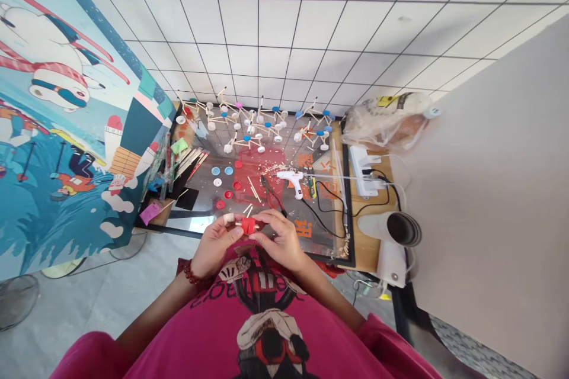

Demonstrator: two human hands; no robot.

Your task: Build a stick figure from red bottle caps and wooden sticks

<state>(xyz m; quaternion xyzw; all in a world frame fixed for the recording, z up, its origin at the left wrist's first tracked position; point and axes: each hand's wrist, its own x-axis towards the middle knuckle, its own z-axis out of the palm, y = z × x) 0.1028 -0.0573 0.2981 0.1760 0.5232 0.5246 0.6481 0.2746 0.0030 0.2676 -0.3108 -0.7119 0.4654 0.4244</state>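
Two red bottle caps (248, 225), side by side on a thin wooden stick, are held just off the table's front edge. My left hand (221, 239), with a wrapped finger and a beaded bracelet at the wrist, pinches them from the left. From the other side, my right hand (279, 238) has its fingers closed at the caps and the stick's right end. Short wooden sticks (248, 209) lie just beyond the hands. More red caps (228, 194) and blue caps (228, 170) rest on the tabletop, with pliers (272, 194) to their right.
A white glue gun (291, 181) lies among wood scraps, its cord running right. Several small stick-and-cap models (258, 124) stand along the tiled wall. Wooden sticks (189, 160) are piled left. A power strip (363, 170), plastic bag (384, 121) and stacked cups (402, 228) line the right side.
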